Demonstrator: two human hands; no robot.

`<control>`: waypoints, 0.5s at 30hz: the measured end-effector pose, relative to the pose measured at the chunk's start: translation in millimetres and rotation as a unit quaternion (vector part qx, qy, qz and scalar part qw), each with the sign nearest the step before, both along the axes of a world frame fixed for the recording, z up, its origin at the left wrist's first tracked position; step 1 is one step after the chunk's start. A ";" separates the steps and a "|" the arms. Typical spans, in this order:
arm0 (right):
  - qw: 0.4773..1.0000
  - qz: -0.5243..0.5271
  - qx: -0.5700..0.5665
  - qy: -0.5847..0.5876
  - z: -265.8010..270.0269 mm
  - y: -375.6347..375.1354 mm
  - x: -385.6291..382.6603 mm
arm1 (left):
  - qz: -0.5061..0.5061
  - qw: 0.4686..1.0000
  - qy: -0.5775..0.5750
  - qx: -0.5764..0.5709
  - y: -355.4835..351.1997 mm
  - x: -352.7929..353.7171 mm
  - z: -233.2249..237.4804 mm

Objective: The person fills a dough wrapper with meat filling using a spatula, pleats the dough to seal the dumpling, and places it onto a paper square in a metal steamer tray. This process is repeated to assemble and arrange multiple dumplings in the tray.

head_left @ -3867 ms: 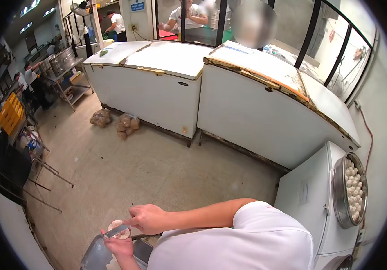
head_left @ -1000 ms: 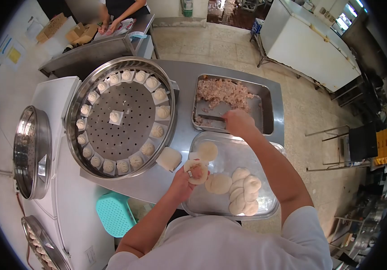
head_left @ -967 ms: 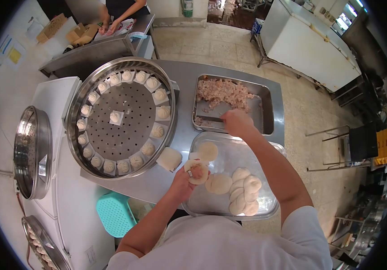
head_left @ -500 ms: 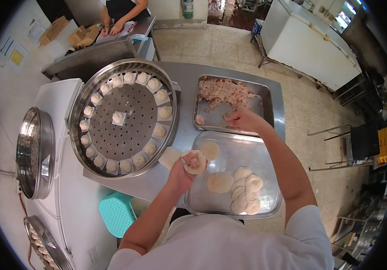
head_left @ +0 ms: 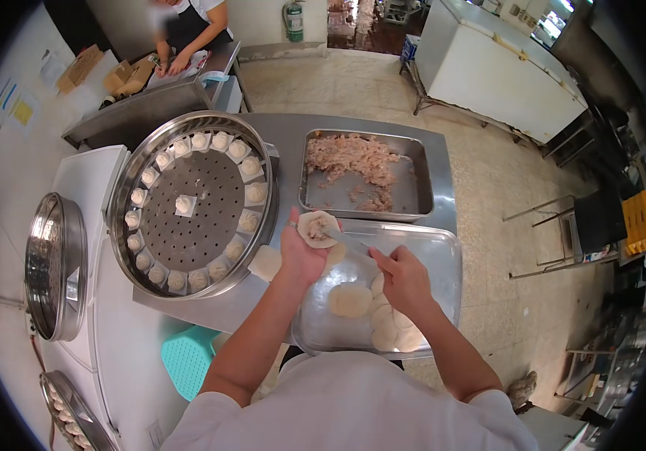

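My left hand (head_left: 302, 254) holds a round dough wrapper (head_left: 318, 229) with meat filling on it. In my right hand (head_left: 404, 276) is a thin spreading tool (head_left: 349, 240), its tip at the filling. Minced meat (head_left: 349, 159) lies in a deep steel pan (head_left: 426, 180) beyond my hands. Below them a shallow metal tray (head_left: 443, 286) bears flat wrappers (head_left: 350, 299) and dough pieces (head_left: 392, 331). To the left, pleated buns (head_left: 249, 220) on paper squares ring a perforated steamer tray (head_left: 210, 203), with one bun (head_left: 184, 204) near its middle.
A person (head_left: 188, 34) works at a side table (head_left: 143, 98) at the upper left. More steamer trays (head_left: 56, 267) stand at the far left, near a turquoise stool (head_left: 188, 361). A chair (head_left: 593, 222) and a white freezer (head_left: 496, 68) are at the right.
My right hand has come back from the meat pan to the wrapper, with the tool at the filling. My left hand has lifted the wrapper slightly forward. The camera view has shifted.
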State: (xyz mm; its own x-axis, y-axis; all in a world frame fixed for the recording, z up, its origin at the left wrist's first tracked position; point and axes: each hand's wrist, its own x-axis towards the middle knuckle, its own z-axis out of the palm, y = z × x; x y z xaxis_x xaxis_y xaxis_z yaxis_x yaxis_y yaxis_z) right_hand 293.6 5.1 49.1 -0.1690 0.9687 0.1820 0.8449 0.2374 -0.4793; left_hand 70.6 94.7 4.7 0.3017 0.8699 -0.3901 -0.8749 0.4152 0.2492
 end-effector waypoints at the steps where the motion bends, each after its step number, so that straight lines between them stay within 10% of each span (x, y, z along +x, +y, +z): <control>1: 1.000 -0.011 0.004 0.002 6.9 -6.8 3.8 | 0.000 1.000 0.012 -0.003 -0.6 1.6 0.0; 15: 0.998 -0.050 0.015 0.023 27.9 -33.9 27.1 | -0.023 0.996 0.062 -0.060 -26.3 32.5 13.6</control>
State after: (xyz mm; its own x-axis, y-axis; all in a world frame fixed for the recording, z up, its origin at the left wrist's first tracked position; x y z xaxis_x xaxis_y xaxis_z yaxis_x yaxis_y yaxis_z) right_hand 320.6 -28.9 76.9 -0.0617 0.9744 0.2164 0.8428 0.1670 -0.5116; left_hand 103.1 68.4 18.4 0.2833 0.8005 -0.5281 -0.8194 0.4882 0.3005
